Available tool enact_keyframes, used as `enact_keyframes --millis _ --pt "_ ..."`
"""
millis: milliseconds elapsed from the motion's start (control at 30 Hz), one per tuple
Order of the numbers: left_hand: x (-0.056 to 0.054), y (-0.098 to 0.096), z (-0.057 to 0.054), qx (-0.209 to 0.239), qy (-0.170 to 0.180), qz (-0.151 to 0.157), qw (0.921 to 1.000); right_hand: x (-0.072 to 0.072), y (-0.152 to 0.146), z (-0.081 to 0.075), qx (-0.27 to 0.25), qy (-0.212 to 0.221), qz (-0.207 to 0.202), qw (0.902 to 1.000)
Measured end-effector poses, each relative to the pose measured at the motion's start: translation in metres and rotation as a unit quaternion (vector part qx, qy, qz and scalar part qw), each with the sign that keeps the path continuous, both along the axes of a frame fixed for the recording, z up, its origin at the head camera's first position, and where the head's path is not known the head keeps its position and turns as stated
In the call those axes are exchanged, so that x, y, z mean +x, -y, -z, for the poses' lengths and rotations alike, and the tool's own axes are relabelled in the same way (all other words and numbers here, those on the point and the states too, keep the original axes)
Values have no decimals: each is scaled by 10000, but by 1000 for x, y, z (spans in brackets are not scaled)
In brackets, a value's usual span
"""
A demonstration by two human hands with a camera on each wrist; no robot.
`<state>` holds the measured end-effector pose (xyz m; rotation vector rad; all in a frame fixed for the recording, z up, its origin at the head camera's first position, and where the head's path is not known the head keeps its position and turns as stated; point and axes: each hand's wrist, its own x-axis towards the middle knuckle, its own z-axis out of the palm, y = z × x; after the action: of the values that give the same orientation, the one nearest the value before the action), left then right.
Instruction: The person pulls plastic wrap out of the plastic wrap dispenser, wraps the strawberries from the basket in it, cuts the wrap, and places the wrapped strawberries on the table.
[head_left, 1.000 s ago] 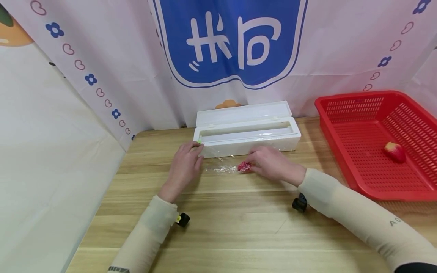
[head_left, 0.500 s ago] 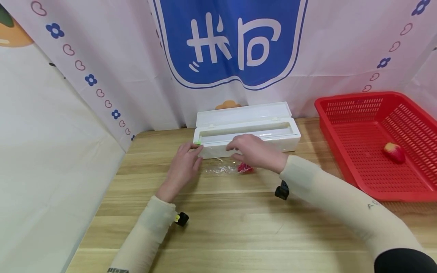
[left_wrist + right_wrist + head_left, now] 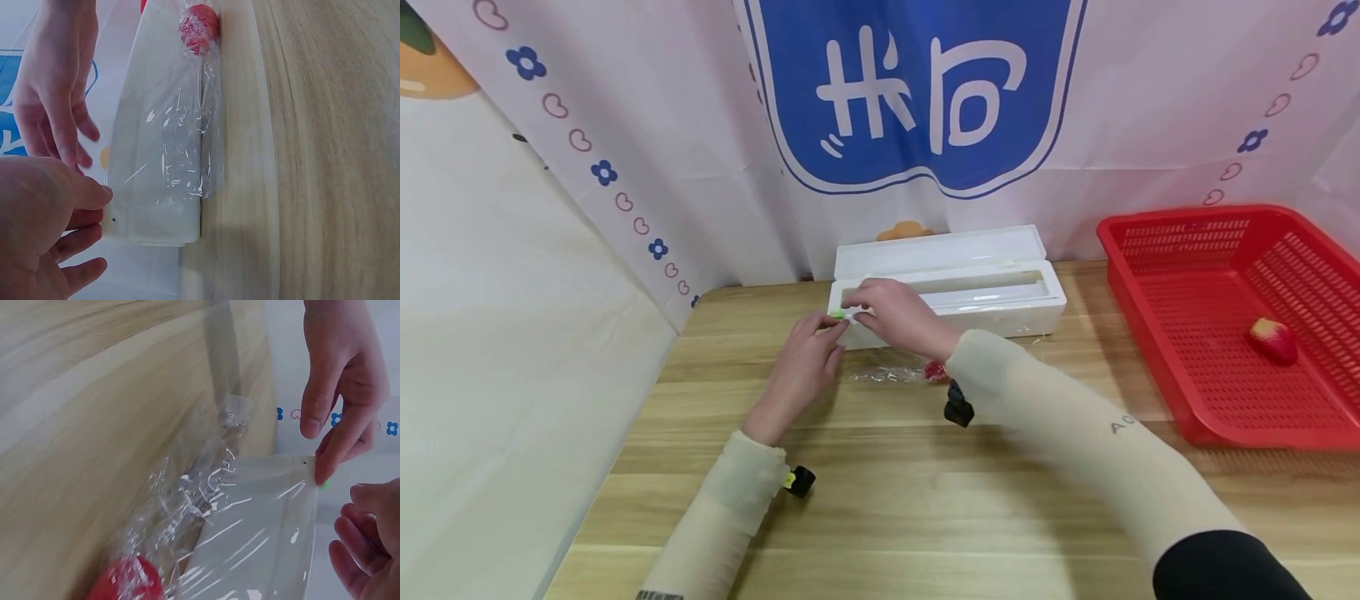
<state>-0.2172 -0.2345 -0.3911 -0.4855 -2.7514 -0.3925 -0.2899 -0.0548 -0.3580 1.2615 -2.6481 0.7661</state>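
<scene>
A long white cling film dispenser (image 3: 1015, 323) stands with its lid up at the back of the table. Clear cling film (image 3: 187, 125) hangs over its front and reaches a small red round thing (image 3: 199, 28), which lies wrapped in film on the table. With a fingertip, my left hand (image 3: 801, 367) presses the dispenser's left end, beside a small green slider (image 3: 838, 314). In the right wrist view its thumb stands free. Close by, over that same end, my right hand (image 3: 901, 317) hovers with loosely bent fingers and nothing visible in them.
At the right stands a red slotted basket (image 3: 1150, 367) with a red and yellow fruit (image 3: 1273, 342) in it. A printed white curtain (image 3: 700, 125) hangs right behind the dispenser. Bare wooden tabletop (image 3: 880, 517) stretches in front of the hands.
My right hand has let go of the wrapped red thing and moved left over the dispenser to its left end. The left hand has stayed in place.
</scene>
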Motion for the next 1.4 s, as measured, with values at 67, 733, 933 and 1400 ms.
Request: enact_keyframes --millis 67,733,933,1400 --pt "0 0 0 -19 -55 51 10000 -2 6 1 -1 42 -9 10000" --pt "2 0 -1 58 -67 96 9999 -14 30 10 -198 378 142 9990" --pt "0 -2 -2 72 -27 90 9999 -17 26 6 -101 288 -26 9995" --pt "-4 -1 -10 -33 317 -121 9994 -24 8 8 96 -263 -317 9991"
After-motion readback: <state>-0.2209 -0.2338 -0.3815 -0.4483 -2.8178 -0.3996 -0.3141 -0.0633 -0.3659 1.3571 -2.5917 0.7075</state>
